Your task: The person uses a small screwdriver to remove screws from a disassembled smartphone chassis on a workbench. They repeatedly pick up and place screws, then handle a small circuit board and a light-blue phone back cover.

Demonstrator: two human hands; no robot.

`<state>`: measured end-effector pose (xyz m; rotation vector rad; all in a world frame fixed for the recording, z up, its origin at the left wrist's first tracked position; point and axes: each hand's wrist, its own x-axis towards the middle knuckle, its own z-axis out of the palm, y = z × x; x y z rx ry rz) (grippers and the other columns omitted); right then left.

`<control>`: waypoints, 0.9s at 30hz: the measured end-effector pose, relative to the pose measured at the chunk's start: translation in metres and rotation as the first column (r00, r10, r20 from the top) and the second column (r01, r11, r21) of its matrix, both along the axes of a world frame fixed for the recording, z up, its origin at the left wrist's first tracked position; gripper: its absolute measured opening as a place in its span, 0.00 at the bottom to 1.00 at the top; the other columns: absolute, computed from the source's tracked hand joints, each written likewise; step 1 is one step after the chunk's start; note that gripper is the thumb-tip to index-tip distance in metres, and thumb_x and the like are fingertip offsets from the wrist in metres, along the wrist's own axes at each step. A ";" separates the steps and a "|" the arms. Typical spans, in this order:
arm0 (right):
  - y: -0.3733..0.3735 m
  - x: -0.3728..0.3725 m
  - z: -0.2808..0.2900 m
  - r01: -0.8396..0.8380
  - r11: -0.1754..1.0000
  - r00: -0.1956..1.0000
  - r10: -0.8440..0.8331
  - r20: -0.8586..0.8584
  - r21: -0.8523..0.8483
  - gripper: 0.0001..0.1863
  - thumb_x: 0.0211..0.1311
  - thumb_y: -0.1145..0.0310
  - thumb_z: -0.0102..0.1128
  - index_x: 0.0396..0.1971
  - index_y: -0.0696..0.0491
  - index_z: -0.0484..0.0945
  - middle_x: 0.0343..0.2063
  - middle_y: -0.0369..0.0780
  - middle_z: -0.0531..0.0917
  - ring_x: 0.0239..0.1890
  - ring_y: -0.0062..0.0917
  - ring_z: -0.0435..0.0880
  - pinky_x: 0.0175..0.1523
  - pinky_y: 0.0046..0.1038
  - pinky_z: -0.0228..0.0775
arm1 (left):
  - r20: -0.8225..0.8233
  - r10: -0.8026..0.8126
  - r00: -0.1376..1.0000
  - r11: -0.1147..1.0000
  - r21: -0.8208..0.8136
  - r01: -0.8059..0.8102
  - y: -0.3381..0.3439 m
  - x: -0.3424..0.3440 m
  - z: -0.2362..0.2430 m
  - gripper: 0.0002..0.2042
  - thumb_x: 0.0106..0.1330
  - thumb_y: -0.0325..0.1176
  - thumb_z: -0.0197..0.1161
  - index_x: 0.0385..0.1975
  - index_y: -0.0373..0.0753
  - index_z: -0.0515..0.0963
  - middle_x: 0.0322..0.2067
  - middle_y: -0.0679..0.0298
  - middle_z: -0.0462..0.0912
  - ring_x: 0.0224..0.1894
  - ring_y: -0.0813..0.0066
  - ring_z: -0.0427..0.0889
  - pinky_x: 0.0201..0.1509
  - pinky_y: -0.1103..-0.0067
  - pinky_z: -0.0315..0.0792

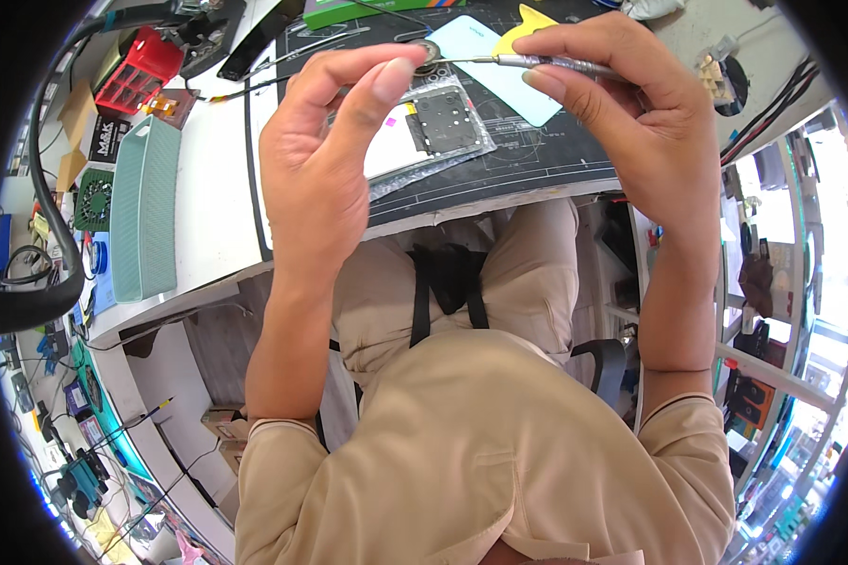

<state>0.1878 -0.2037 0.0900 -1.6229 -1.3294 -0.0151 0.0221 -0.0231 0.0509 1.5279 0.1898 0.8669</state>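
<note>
My left hand (325, 141) is raised over the near part of the bench, its thumb and index finger pinched at a small round dark grey piece (430, 55). The fingers partly cover that piece. From the right, my right hand (631, 104) grips the silver handle of a precision screwdriver (556, 63) between thumb and fingers. Its thin shaft points left, with the tip at the round piece; contact is too small to make out. Below the hands lies an opened phone-like device (443, 118) with a black inner part, on a clear plastic bag.
A black work mat (537, 155) covers the bench. Behind the hands lie a light blue panel (499, 71), a yellow piece (523, 28) and a green box (367, 9). At left are a teal basket (146, 212), a red drawer box (141, 71) and a thick black cable arm (42, 179).
</note>
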 end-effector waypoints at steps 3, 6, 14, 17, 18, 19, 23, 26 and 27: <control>0.001 -0.011 0.020 0.179 0.980 0.982 -0.171 0.083 -0.092 0.09 0.62 0.72 0.74 0.42 0.56 0.90 0.34 0.39 0.89 0.34 0.24 0.82 0.38 0.25 0.70 | -0.023 0.044 0.999 0.995 0.091 -0.041 -0.005 0.014 -0.005 0.09 0.74 0.37 0.71 0.45 0.39 0.90 0.41 0.71 0.87 0.44 0.84 0.74 0.53 0.83 0.68; 0.001 0.005 0.007 0.132 0.991 0.987 -0.129 0.096 -0.028 0.09 0.63 0.74 0.74 0.42 0.56 0.90 0.32 0.37 0.87 0.32 0.20 0.77 0.36 0.22 0.65 | -0.028 0.057 0.998 0.986 0.161 -0.052 -0.006 0.019 -0.006 0.12 0.77 0.38 0.68 0.48 0.36 0.88 0.44 0.69 0.88 0.48 0.84 0.78 0.58 0.83 0.68; 0.009 -0.003 0.017 0.175 0.984 0.956 -0.161 0.246 -0.034 0.09 0.63 0.73 0.75 0.43 0.55 0.91 0.31 0.37 0.85 0.31 0.17 0.77 0.34 0.22 0.64 | -0.020 0.072 0.997 0.978 0.200 -0.067 0.001 0.019 -0.002 0.10 0.78 0.35 0.67 0.47 0.34 0.86 0.43 0.66 0.88 0.46 0.83 0.81 0.56 0.84 0.70; 0.014 -0.019 0.030 0.228 0.967 0.957 -0.201 0.208 -0.116 0.09 0.63 0.73 0.75 0.43 0.55 0.91 0.31 0.36 0.84 0.29 0.15 0.75 0.33 0.21 0.61 | -0.037 0.167 0.985 0.946 0.286 -0.150 -0.001 0.017 0.003 0.09 0.78 0.33 0.67 0.43 0.33 0.85 0.38 0.68 0.84 0.40 0.84 0.78 0.49 0.84 0.70; 0.013 -0.023 0.041 0.243 0.958 0.960 -0.216 0.176 -0.154 0.09 0.63 0.73 0.75 0.43 0.55 0.91 0.31 0.35 0.84 0.29 0.14 0.74 0.32 0.21 0.61 | -0.025 0.163 0.986 0.954 0.258 -0.152 -0.004 0.017 0.008 0.09 0.78 0.33 0.66 0.43 0.33 0.85 0.38 0.67 0.84 0.41 0.83 0.79 0.50 0.84 0.70; 0.011 -0.022 0.052 0.212 0.960 0.976 -0.197 0.094 -0.181 0.09 0.63 0.73 0.75 0.43 0.55 0.91 0.32 0.35 0.84 0.29 0.14 0.74 0.32 0.20 0.60 | -0.011 0.143 0.990 0.966 0.221 -0.137 -0.004 0.017 0.009 0.09 0.78 0.33 0.66 0.43 0.32 0.85 0.38 0.67 0.84 0.41 0.82 0.79 0.50 0.83 0.70; 0.008 -0.010 0.040 0.138 0.985 0.985 -0.126 0.114 -0.106 0.09 0.64 0.72 0.75 0.43 0.56 0.91 0.31 0.35 0.84 0.28 0.14 0.72 0.31 0.20 0.58 | 0.057 0.070 0.996 0.971 0.225 -0.081 0.010 0.014 0.002 0.09 0.77 0.33 0.67 0.43 0.32 0.85 0.38 0.67 0.84 0.42 0.83 0.79 0.50 0.84 0.71; 0.017 -0.010 0.021 0.101 0.995 0.961 -0.091 0.263 -0.025 0.09 0.65 0.71 0.74 0.43 0.56 0.91 0.31 0.36 0.84 0.29 0.14 0.73 0.32 0.21 0.59 | 0.056 0.116 0.992 0.912 0.390 -0.129 0.019 0.004 -0.004 0.09 0.77 0.33 0.68 0.45 0.33 0.86 0.41 0.66 0.86 0.44 0.83 0.81 0.52 0.84 0.71; 0.018 -0.010 0.020 0.096 0.995 0.946 -0.090 0.311 -0.002 0.09 0.65 0.71 0.74 0.43 0.56 0.90 0.30 0.36 0.84 0.29 0.13 0.73 0.31 0.21 0.60 | 0.032 0.108 0.994 0.944 0.309 -0.112 0.013 0.000 -0.001 0.09 0.77 0.34 0.67 0.46 0.34 0.86 0.43 0.65 0.88 0.46 0.83 0.82 0.56 0.84 0.71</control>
